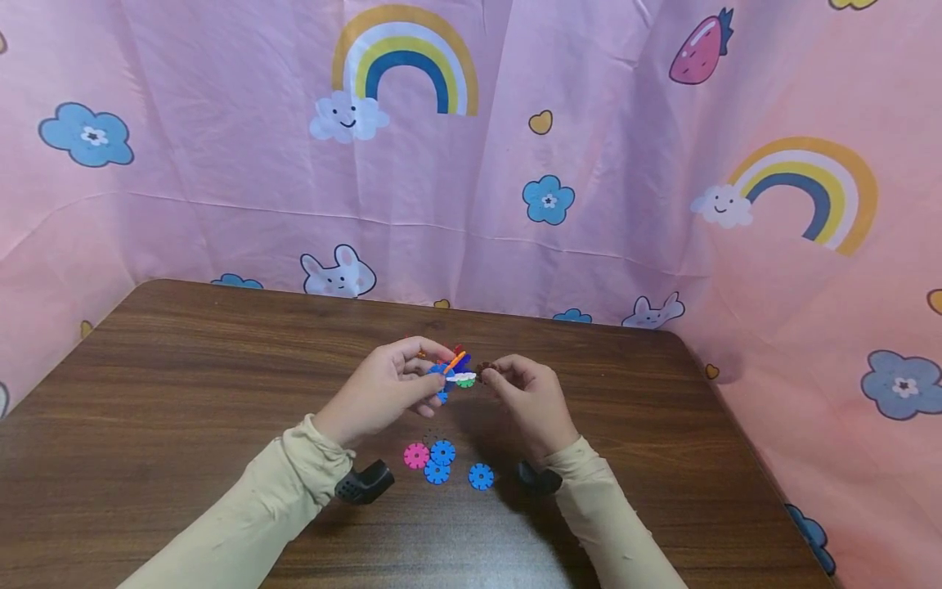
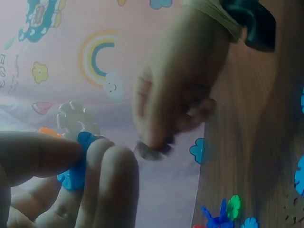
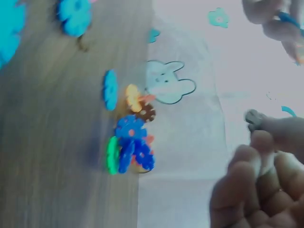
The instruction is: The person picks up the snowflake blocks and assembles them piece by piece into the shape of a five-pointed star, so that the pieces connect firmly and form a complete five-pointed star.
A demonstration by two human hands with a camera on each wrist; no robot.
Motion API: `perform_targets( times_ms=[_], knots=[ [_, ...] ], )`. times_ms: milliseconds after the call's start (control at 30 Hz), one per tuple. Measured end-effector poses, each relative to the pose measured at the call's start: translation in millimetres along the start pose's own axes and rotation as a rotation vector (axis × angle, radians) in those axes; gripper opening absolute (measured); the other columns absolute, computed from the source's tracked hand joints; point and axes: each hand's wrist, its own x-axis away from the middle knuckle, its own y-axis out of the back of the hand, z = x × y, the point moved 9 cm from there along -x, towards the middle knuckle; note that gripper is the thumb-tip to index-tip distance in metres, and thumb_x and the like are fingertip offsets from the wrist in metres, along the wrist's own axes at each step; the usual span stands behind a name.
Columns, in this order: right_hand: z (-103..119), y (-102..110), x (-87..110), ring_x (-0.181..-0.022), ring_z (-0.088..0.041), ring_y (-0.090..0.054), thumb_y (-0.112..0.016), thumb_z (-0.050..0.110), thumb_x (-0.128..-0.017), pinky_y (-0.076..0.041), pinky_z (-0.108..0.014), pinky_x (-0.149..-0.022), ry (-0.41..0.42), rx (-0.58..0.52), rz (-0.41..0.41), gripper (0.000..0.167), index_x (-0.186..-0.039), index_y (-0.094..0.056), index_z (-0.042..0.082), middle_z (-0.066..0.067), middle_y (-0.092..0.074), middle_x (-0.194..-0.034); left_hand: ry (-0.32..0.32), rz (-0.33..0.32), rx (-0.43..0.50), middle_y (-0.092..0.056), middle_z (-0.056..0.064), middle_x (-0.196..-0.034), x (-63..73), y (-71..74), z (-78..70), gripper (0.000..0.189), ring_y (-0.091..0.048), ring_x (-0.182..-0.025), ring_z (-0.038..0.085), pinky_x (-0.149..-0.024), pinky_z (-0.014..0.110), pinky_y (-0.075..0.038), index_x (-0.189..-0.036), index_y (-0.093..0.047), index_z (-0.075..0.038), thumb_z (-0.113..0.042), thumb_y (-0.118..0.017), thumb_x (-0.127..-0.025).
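Above the table, my left hand (image 1: 379, 388) pinches a blue notched plastic disc (image 2: 73, 175) between thumb and fingers. A white notched disc (image 2: 76, 118) and an orange disc (image 1: 455, 362) stand out beyond the blue one, joined in one small piece. Just to the right, my right hand (image 1: 536, 402) holds a brown notched disc (image 2: 154, 149) between thumb and fingertips, its near part covered by them. A narrow gap separates the brown disc from the white one in the head view.
Nearer me on the wooden table (image 1: 221, 393) lie a pink disc (image 1: 415, 456) and several blue discs (image 1: 482, 477). Behind the hands is a group of dark blue (image 3: 126, 154), green (image 3: 112, 154) and other coloured discs. A printed pink curtain (image 1: 221, 164) hangs along the table's back edge.
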Motion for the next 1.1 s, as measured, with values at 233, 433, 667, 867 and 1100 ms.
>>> perform_targets(
  times_ms=[233,433,667,867,1100],
  knots=[
    [14,8,0.4,-0.061,-0.015,-0.053,-0.066,0.011,-0.102,-0.049,-0.027,-0.054,0.063,-0.197,-0.018,0.014,-0.099,-0.069,-0.002,-0.018,-0.059,-0.075,-0.032,-0.024,-0.130,-0.071,0.012,-0.092,0.1,3.1,-1.2,0.023,-0.068,-0.074,0.021,-0.069,0.033,-0.061,-0.120,-0.070,-0.004,-0.008,-0.070,-0.098],
    [28,10,4.4,-0.062,-0.016,-0.054,-0.065,0.011,-0.102,-0.051,-0.027,-0.055,0.097,-0.273,-0.013,0.015,-0.100,-0.067,-0.004,-0.024,-0.061,-0.080,-0.045,-0.038,-0.213,-0.071,0.006,-0.089,1.2,4.1,-3.3,0.020,-0.067,-0.074,0.021,-0.065,0.031,-0.058,-0.116,-0.074,-0.008,-0.015,-0.073,-0.096],
    [35,4,6.9,-0.066,-0.015,-0.057,-0.065,0.007,-0.101,-0.052,-0.026,-0.058,0.116,-0.270,0.034,0.013,-0.101,-0.066,-0.006,-0.020,-0.063,-0.078,-0.081,-0.037,-0.227,-0.069,0.007,-0.086,2.1,3.6,-6.8,0.020,-0.066,-0.073,0.028,-0.061,0.028,-0.054,-0.114,-0.075,-0.007,-0.015,-0.075,-0.095],
    [40,1,9.1,-0.065,-0.015,-0.057,-0.064,0.005,-0.101,-0.051,-0.026,-0.057,0.167,-0.278,0.049,0.011,-0.101,-0.066,-0.006,-0.026,-0.063,-0.078,-0.103,-0.050,-0.240,-0.069,0.007,-0.089,1.9,4.2,-8.1,0.019,-0.066,-0.077,0.030,-0.068,0.031,-0.058,-0.113,-0.075,-0.007,-0.011,-0.075,-0.094],
    [45,1,11.1,-0.063,-0.016,-0.056,-0.065,0.002,-0.100,-0.051,-0.029,-0.055,0.233,-0.265,0.025,0.006,-0.100,-0.068,-0.003,-0.012,-0.067,-0.078,-0.074,-0.050,-0.214,-0.073,0.011,-0.107,0.8,3.5,-6.2,0.029,-0.073,-0.084,0.022,-0.076,0.032,-0.062,-0.122,-0.073,-0.002,-0.007,-0.072,-0.094]
  ],
)
